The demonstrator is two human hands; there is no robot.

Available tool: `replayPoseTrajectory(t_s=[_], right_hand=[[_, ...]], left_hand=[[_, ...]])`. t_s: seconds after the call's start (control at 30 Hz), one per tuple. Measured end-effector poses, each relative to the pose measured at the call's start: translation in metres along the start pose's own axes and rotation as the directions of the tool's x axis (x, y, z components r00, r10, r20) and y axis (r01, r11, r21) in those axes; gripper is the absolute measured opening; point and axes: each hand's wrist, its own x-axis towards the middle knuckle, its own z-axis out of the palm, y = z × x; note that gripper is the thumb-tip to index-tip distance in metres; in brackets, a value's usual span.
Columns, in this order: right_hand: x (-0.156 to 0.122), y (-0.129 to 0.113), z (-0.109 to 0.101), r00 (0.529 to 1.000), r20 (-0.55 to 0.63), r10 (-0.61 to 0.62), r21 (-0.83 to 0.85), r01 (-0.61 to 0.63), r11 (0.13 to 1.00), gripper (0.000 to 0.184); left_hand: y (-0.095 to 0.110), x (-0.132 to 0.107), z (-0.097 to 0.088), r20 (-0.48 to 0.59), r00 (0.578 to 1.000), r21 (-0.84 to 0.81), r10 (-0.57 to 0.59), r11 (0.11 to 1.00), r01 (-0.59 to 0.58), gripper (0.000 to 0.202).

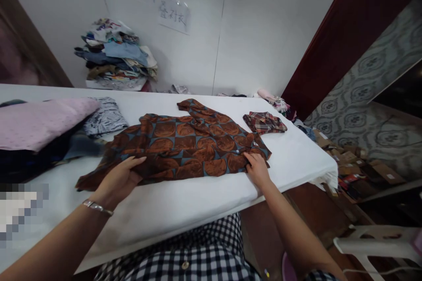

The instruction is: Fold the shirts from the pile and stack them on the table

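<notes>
A brown patterned shirt (184, 140) with blue-grey patches lies lengthwise on the white-covered table, its collar end to the right and one sleeve stretched toward the wall. My left hand (120, 180), with a bracelet at the wrist, grips the shirt's near edge toward the hem end. Its thumb points right along the cloth and its other fingers are partly hidden. Near the collar, my right hand (257, 169) is closed on the shirt's near edge, fingertips on the fabric close to a pale button. Beyond it lies a folded plaid shirt (264, 122).
Pink clothing (46, 120) is heaped over dark garments at the left, beside a folded grey printed garment (105, 116). A tall clothes pile (118, 55) stands against the wall under a paper sign (173, 15). Cardboard boxes (379, 171) and a white plastic stool (379, 243) are at the right.
</notes>
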Motion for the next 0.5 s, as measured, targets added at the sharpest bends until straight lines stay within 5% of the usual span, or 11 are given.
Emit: replayPoseTrajectory(t_s=[0.17, 0.3, 0.37, 0.43, 0.5], right_hand=[[0.015, 0.002, -0.010, 1.000, -0.014, 0.000, 0.008, 0.000, 1.000, 0.036], [0.024, -0.002, -0.016, 0.985, -0.129, 0.116, 0.067, -0.108, 0.992, 0.030], [0.022, -0.004, -0.017, 0.991, -0.076, 0.109, 0.072, -0.104, 0.992, 0.033], [0.016, -0.004, -0.018, 0.996, 0.030, 0.089, 0.051, -0.091, 0.995, 0.035], [0.008, -0.002, -0.020, 0.989, 0.123, 0.077, 0.024, -0.080, 0.996, 0.041]], left_hand=[[0.068, -0.013, 0.044, 0.092, 0.987, -0.289, 0.130, 0.952, -0.099, 0.019], [0.093, -0.009, 0.056, 0.130, 0.888, -0.384, 0.441, 0.848, -0.365, 0.018], [0.078, -0.001, 0.044, 0.101, 0.927, -0.310, 0.362, 0.897, -0.316, 0.016], [0.052, 0.006, 0.024, 0.029, 0.994, -0.194, 0.108, 0.976, -0.101, 0.010], [0.025, 0.008, 0.003, -0.043, 0.997, -0.134, -0.063, 0.989, 0.056, 0.010]])
